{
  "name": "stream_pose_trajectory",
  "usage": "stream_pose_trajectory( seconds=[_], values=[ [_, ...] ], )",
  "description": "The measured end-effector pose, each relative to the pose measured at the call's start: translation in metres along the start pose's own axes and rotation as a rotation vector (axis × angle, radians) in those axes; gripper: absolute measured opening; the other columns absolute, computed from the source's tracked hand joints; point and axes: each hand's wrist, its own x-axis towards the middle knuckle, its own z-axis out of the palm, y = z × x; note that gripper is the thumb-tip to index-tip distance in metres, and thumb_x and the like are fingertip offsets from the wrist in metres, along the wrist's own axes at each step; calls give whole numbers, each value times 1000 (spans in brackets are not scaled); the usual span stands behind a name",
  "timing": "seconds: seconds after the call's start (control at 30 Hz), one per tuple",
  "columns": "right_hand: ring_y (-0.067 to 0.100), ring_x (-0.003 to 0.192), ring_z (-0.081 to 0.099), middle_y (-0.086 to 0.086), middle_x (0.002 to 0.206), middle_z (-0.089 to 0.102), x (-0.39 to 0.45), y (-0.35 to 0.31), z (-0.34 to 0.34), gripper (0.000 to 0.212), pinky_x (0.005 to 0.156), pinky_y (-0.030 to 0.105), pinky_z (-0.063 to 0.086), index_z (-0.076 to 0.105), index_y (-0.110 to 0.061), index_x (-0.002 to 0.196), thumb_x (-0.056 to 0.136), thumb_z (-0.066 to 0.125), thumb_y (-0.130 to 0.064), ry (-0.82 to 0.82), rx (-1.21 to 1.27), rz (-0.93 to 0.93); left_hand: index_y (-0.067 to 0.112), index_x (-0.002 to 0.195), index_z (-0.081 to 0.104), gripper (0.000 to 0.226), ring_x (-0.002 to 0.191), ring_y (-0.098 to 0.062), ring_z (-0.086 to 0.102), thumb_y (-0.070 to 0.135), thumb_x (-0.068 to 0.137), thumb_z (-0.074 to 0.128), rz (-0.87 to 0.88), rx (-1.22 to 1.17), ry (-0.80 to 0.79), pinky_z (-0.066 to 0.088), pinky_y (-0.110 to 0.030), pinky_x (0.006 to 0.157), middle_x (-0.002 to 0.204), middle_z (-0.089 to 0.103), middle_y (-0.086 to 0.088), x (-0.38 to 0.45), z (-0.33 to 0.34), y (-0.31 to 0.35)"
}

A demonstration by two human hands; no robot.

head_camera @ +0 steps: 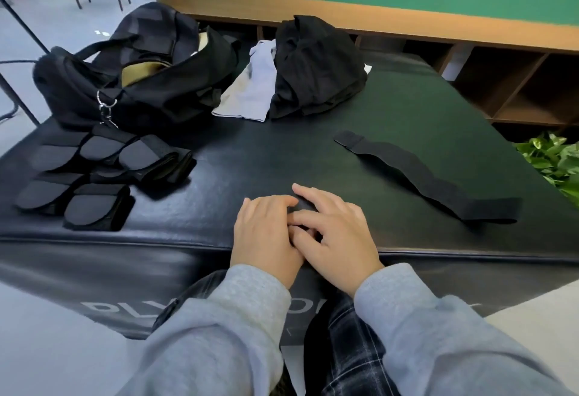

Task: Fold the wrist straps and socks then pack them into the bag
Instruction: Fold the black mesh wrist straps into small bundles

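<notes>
At the counter's (pixel 219 176) near edge I see my left hand (pixel 266 232) and right hand (pixel 335 239) touching, both grips curled around a small rolled black wrist strap (pixel 300 204). Right of them lies a flat unrolled strap (pixel 429 176). Far left sit the folded straps (pixel 94 176); beyond those, the open black bag (pixel 141 82), grey socks (pixel 250 88), black cloth pile (pixel 316 66).

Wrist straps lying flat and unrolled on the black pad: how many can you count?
1: the unrolled strap lies right of both hands. Rolled ones sit at left by the bag; another may be hidden under the hands.
</notes>
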Motion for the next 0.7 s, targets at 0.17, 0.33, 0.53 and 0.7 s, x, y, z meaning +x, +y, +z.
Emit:
stream_pose_trajectory(
  seconds=[0.17, 0.33, 0.53, 0.7],
  values=[
    [-7, 124, 39, -25, 135, 46, 21, -15, -13, 20, 102, 22, 28, 72, -40, 81, 83, 53, -34, -6, 705, 293, 23, 111, 56, 43, 106, -15, 47, 41, 74, 68, -45, 31, 38, 29, -36, 105, 103, 58, 11, -1, -9, -3],
    [-4, 118, 48, -19, 126, 56, 32, -32, -7, 26, 92, 15, 37, 71, -25, 82, 90, 53, -9, 7, 883, 288, 25, 118, 53, 52, 111, -12, 44, 45, 72, 68, -104, 68, 73, 26, -35, 108, 109, 56, 13, 0, -23, -16],
    [-7, 114, 48, -31, 113, 59, 33, -36, 10, 18, 105, 27, 33, 69, -41, 83, 77, 54, -35, -5, 563, 220, 18, 98, 62, 39, 98, -25, 53, 37, 67, 74, -231, 90, 315, 30, -29, 85, 94, 62, 2, 3, -35, -51],
    [-13, 106, 45, -36, 100, 59, 30, -40, 11, 27, 92, 10, 26, 65, -46, 78, 87, 57, -22, 14, 396, 168, 14, 103, 62, 29, 120, -27, 42, 22, 76, 70, -349, 73, 427, 29, -38, 95, 130, 52, -1, 3, -44, -68]
  ],
)
